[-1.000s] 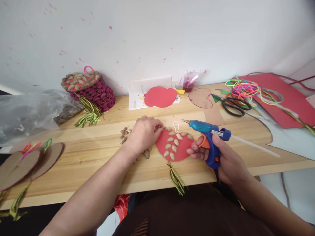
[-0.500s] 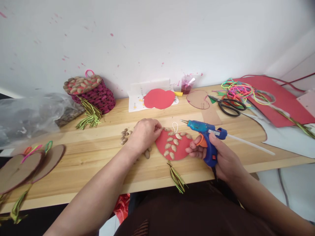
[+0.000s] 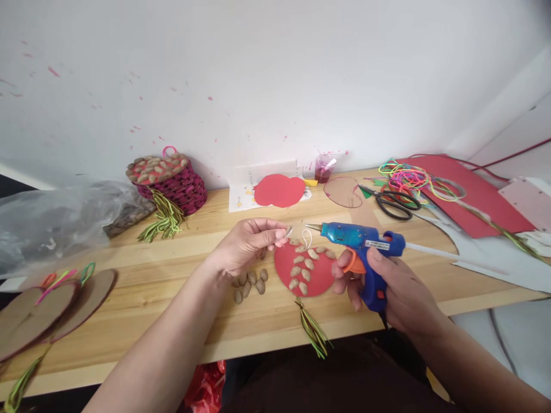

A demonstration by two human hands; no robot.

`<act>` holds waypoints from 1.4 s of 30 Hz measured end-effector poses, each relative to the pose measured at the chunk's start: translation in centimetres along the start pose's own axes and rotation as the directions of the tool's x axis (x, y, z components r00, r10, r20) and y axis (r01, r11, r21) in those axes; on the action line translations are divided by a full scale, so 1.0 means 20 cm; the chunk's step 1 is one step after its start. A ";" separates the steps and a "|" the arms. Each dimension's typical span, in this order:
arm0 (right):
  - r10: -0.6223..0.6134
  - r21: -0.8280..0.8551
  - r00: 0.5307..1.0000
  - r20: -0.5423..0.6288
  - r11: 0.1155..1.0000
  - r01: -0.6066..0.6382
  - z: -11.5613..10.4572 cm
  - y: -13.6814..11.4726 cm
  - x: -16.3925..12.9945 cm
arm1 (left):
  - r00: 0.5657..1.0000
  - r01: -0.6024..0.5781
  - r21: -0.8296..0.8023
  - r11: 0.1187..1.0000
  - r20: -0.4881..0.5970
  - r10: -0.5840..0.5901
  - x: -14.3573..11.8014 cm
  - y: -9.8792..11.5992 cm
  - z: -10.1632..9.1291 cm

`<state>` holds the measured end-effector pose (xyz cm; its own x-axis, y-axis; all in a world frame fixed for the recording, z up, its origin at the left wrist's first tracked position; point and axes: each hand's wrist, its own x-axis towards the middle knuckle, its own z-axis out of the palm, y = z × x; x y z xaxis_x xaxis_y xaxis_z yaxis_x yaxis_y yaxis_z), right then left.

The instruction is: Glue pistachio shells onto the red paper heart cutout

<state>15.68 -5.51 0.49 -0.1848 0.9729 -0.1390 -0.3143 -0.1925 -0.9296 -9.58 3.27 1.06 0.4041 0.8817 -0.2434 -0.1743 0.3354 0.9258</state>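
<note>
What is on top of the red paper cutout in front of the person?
Pale shell pieces lie on the red paper cutout, with a white loop at its top. The right hand hides its right edge.

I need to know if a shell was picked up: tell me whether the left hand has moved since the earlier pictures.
Yes. The left hand has lifted off the red paper apple cutout, uncovering the small pile of nutshells, and pinches one shell near the blue hot glue gun.
</note>
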 end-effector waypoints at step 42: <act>-0.452 -0.703 0.890 0.057 0.615 0.358 0.11 -0.01 -0.13 | 0.992 0.042 -0.228 0.973 0.128 -0.013 -0.07 0.02 0.07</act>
<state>14.24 -8.32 1.71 -0.0757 0.9457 0.3161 0.3947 0.3195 -0.8614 -8.90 1.72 2.10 0.5183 0.8274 -0.2163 -0.3569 0.4391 0.8245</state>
